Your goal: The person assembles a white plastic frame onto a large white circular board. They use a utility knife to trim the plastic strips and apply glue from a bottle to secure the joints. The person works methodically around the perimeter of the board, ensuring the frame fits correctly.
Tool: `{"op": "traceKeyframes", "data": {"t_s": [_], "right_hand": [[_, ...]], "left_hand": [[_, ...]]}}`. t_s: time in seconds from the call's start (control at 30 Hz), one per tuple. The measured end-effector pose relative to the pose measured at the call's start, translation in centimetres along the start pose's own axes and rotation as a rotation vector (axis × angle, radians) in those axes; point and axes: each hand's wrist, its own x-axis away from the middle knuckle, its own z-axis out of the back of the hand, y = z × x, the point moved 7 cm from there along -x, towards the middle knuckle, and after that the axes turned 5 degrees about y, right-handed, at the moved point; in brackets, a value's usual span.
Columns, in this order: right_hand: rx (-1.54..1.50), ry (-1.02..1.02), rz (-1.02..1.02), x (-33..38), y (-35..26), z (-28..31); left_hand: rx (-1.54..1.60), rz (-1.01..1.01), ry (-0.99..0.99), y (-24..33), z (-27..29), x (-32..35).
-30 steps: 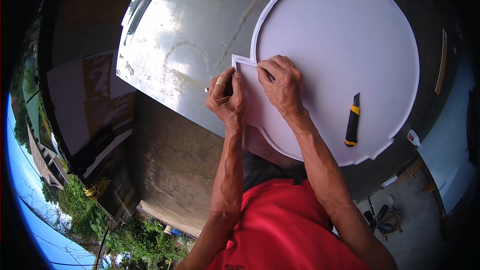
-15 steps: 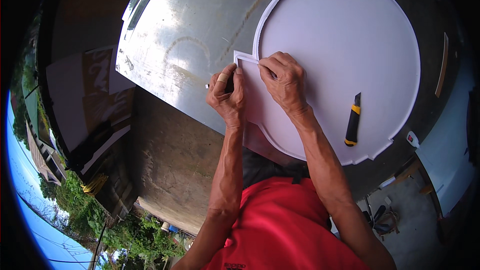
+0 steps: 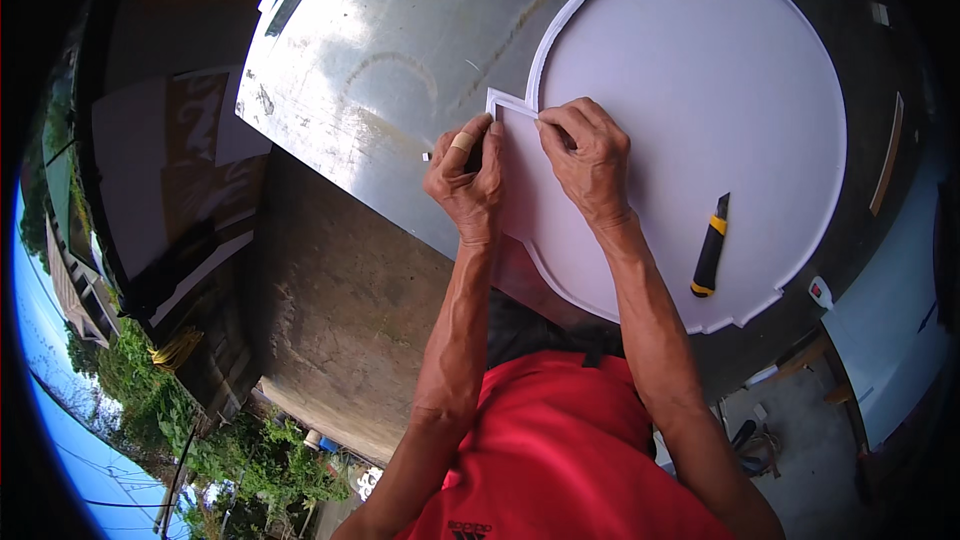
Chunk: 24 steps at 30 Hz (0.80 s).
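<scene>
A large round white panel with a raised white rim lies on the metal-topped table, a squared tab jutting from its left side. Along the tab's far edge runs a narrow white edge strip. My left hand, a tan bandage round one finger, pinches the strip at the tab's outer corner. With thumb and fingers closed, my right hand grips the strip's other end, where the tab meets the circle. A black and yellow utility knife rests on the panel to the right, its blade out.
The shiny metal tabletop reaches away to the left. A tiny white offcut lies beside my left hand. Right of the panel are a small white and red bottle and a thin brown-edged strip. A light blue sheet stands at the right.
The panel and both hands sit slightly further right in the picture, as the whole view has shifted. Both hands keep their pinch on the edge strip, with little other movement.
</scene>
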Motion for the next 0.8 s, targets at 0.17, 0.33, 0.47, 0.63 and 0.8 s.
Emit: {"op": "traceKeyframes", "data": {"t_s": [0.17, 0.33, 0.47, 0.63, 0.8], "right_hand": [[-0.043, -0.014, -0.045, -0.06, 0.35, 0.08], [-0.009, -0.011, 0.004, -0.2, 0.23, -0.01], [-0.038, -0.022, -0.056, -0.14, 0.37, -0.11], [-0.042, -0.041, -0.099, -0.22, 0.5, -0.34], [-0.041, -0.064, -0.081, -0.42, 0.48, -0.2]], "left_hand": [[0.012, -0.002, 0.002, -0.31, -0.11, -0.02], [0.031, 0.058, 0.006, -0.53, -0.18, 0.1], [0.014, 0.0, 0.016, -0.28, -0.08, 0.03], [0.021, 0.015, 0.026, -0.36, -0.02, 0.06], [0.018, 0.009, 0.019, -0.27, -0.04, 0.05]]}}
